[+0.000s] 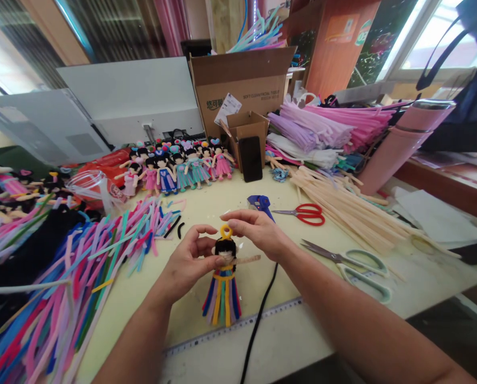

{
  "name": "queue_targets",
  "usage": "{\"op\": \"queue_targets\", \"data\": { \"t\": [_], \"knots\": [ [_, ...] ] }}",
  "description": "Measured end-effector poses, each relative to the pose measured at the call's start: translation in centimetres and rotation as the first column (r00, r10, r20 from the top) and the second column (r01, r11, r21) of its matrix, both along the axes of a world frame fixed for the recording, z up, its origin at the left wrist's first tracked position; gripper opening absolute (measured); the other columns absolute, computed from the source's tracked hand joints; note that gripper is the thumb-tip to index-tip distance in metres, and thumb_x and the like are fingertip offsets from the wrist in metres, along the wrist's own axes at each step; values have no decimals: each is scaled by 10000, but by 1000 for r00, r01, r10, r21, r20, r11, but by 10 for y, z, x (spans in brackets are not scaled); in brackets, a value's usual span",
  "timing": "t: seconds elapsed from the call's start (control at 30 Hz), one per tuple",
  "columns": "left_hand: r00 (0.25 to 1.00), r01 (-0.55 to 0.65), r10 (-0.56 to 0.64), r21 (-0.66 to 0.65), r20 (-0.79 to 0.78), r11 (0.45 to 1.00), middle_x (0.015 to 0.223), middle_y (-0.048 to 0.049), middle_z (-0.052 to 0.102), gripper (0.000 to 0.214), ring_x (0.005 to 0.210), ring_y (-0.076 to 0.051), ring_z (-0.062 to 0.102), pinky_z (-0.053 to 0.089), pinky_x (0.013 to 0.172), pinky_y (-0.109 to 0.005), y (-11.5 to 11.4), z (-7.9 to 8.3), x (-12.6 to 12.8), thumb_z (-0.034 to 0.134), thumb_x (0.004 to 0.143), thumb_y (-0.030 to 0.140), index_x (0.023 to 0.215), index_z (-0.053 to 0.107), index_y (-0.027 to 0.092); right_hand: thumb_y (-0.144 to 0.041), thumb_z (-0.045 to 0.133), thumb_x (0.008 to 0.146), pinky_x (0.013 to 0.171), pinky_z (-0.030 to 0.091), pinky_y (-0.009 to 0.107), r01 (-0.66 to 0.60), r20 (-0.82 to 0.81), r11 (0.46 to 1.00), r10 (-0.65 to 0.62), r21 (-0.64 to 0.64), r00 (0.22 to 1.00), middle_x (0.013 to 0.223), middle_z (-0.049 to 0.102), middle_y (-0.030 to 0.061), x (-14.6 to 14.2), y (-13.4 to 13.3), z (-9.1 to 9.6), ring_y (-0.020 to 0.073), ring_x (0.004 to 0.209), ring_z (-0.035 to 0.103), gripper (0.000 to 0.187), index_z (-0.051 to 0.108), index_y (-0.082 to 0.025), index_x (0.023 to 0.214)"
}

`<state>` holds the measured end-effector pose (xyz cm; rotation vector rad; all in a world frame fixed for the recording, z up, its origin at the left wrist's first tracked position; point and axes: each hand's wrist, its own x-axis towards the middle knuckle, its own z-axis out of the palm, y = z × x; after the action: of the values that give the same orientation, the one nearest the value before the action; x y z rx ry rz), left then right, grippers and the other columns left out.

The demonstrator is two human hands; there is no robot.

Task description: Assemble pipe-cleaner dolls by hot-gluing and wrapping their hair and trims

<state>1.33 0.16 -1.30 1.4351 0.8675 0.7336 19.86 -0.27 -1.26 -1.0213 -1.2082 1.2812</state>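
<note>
My left hand (184, 264) grips a small pipe-cleaner doll (223, 290) at its head and upper body, thumb across the front. The doll stands upright, with black hair and a skirt of blue, yellow, purple and green strips. A yellow pipe-cleaner ring (226, 236) rises from the top of its head. The fingers of my right hand (258, 232) are closed at that ring, the thumb hidden behind. One pale doll arm sticks out to the right. Just beyond my right hand lies a blue glue gun (259, 202), and its black cord (260, 314) runs towards me.
Red-handled scissors (308, 213) and green-handled scissors (358, 266) lie right, near beige pipe cleaners (346, 213). Coloured pipe cleaners (102, 256) cover the left side. Finished dolls (182, 165), a phone (250, 158) and a cardboard box (242, 80) stand behind; a pink flask (406, 144) stands right.
</note>
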Motion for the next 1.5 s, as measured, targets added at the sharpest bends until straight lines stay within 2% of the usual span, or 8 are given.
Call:
{"op": "queue_targets", "data": {
  "t": [0.23,0.33,0.8,0.93,1.03,1.17,1.33,1.5],
  "knots": [
    [999,10,-10,-11,-37,1000,816,8,680,542,698,-171,621,459,634,-306,-2,2,1,784,655,310,1043,412,241,-253,673,711,698,454,283,10,113,990,-26,143,993,739,682,5,0,4,-9,129,702,585,132,728,-173,800],
    [999,6,-6,-8,-38,1000,821,8,685,540,699,-166,618,459,638,-304,-2,2,1,784,656,299,1040,409,240,-236,665,718,668,449,276,13,165,988,-39,156,985,710,676,2,0,4,-11,126,672,576,112,724,-170,786],
    [999,-35,35,-20,-19,999,766,24,698,511,618,-129,589,453,586,-255,-2,3,5,785,644,238,1020,438,231,-246,646,728,686,464,280,26,160,988,-51,151,986,737,681,3,-3,0,-6,136,704,595,103,707,-185,784],
    [987,-149,150,-24,49,989,776,21,706,527,727,-180,669,500,691,-308,4,3,1,799,626,260,1033,465,226,-331,612,787,700,462,274,117,78,984,-128,133,989,848,673,11,-2,2,-6,128,742,587,291,663,-200,1042],
    [950,-283,281,-8,139,959,747,26,699,534,733,-174,671,499,721,-308,11,1,-5,808,607,250,1037,493,212,-420,595,811,694,463,272,147,8,988,-148,35,989,920,663,40,-1,5,-10,136,781,593,353,623,-190,1078],
    [898,-384,380,-27,220,923,710,39,669,533,696,-161,648,495,668,-294,15,0,-10,812,590,249,1026,510,195,-490,616,791,689,467,280,8,-22,989,-11,-145,1000,924,664,59,-7,5,-18,146,784,600,366,631,-173,974],
    [881,-404,401,-42,249,914,712,44,654,518,680,-155,638,511,669,-314,12,2,-8,808,602,244,1019,504,192,-363,750,673,784,480,313,-246,-12,950,248,-193,969,957,690,46,-23,-3,-24,181,887,619,341,676,-173,946],
    [899,-307,323,-101,295,946,839,-5,702,605,756,-169,659,506,740,-329,11,5,-11,828,598,273,1103,502,198,-303,793,595,766,486,304,-258,-44,948,254,-185,966,879,695,22,-26,-6,-24,167,809,625,340,693,-162,888]
  ]
}}
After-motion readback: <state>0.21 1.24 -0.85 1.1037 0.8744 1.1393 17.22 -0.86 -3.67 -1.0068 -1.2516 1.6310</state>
